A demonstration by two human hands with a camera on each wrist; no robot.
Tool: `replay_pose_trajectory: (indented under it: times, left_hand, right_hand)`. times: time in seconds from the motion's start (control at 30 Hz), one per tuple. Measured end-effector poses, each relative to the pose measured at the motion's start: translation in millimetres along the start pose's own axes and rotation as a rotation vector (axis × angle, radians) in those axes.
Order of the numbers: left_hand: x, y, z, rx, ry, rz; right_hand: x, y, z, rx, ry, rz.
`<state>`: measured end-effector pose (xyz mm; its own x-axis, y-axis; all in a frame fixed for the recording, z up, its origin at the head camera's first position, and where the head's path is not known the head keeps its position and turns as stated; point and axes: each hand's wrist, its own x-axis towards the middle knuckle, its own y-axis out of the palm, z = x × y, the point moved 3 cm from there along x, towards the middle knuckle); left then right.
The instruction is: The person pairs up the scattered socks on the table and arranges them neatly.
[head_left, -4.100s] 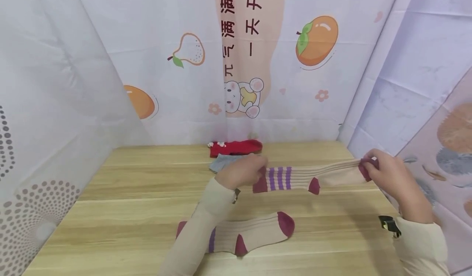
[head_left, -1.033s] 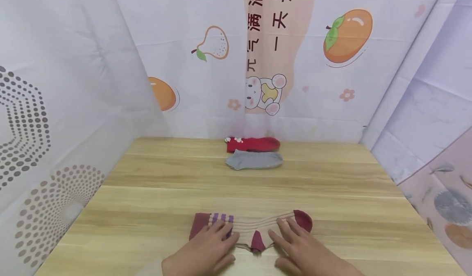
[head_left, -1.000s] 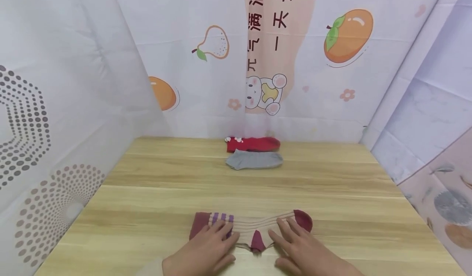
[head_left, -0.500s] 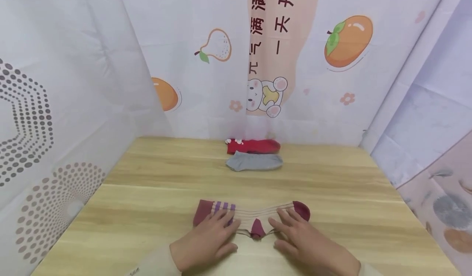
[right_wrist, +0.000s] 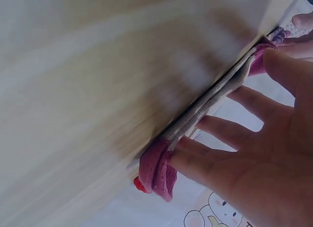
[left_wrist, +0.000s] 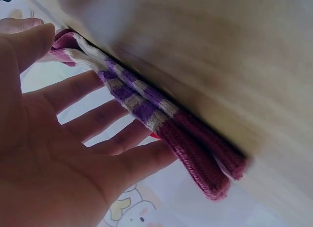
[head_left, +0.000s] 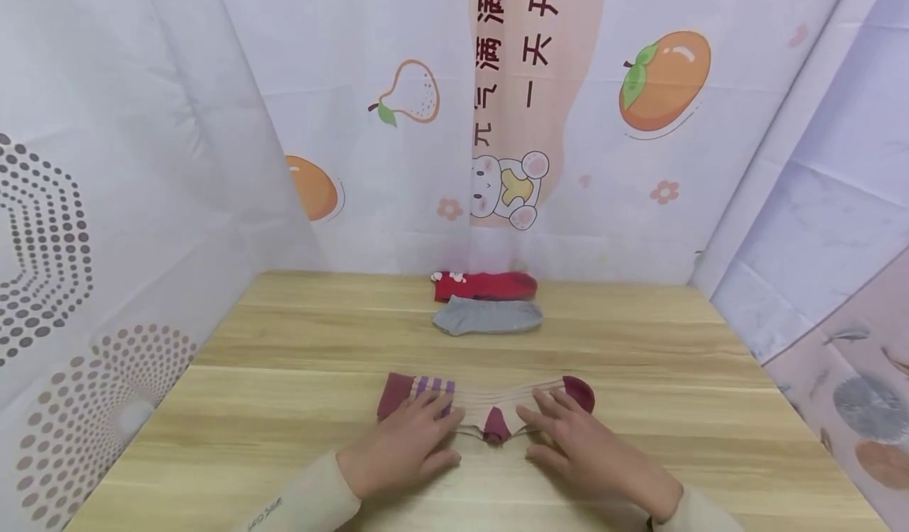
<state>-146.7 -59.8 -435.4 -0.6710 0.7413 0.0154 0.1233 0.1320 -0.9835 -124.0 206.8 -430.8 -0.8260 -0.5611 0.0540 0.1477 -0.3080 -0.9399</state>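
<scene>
A pair of beige ribbed socks (head_left: 490, 397), with maroon cuffs, heels and toes and purple stripes, lies stacked flat on the wooden table. Two layers of cuff (left_wrist: 195, 161) show one above the other in the left wrist view. My left hand (head_left: 405, 447) rests spread fingers on the striped end by the cuff. Across the foot end, near the maroon toe (head_left: 580, 394), lie the straight fingers of my right hand (head_left: 592, 449). In the right wrist view those fingers touch the edge of the socks (right_wrist: 208, 101). Parts of the stripes and foot are hidden beneath the fingers.
Farther back on the table (head_left: 319, 342) lies a grey ankle sock (head_left: 490, 316). Right behind it, by the back curtain (head_left: 355, 232), is a red sock (head_left: 490, 286) with small white figures. Curtains also stand along the left and right sides.
Around four seconds ago both hands held one striped sock stretched above the table, its mate lying in front. Now both lie stacked, and over the last second the hands slid them slightly away from me.
</scene>
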Motion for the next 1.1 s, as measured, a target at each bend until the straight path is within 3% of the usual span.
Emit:
replay_pose_trajectory:
  times: [0.33, 0.63, 0.73, 0.9, 1.1]
  left_hand:
    - [23.6, -1.7, 14.8, 0.026, 0.053, -0.057]
    - [47.1, -4.1, 27.5, 0.03, 0.053, -0.072]
    - [54.4, -6.6, 31.3, 0.023, 0.04, -0.056]
    - [65.2, -9.8, 38.5, -0.027, -0.022, -0.016]
    - [70.5, -5.9, 45.5, -0.077, -0.065, -0.003]
  right_hand:
    - [18.8, -7.8, -15.2, 0.032, -0.034, -0.01]
    - [41.2, -11.3, -36.6, 0.018, -0.039, -0.035]
    - [48.1, -13.5, -42.8, 0.004, -0.053, -0.055]
    - [58.6, -18.9, -52.4, 0.035, -0.002, -0.042]
    - [68.4, -17.6, -59.3, 0.097, 0.024, -0.059]
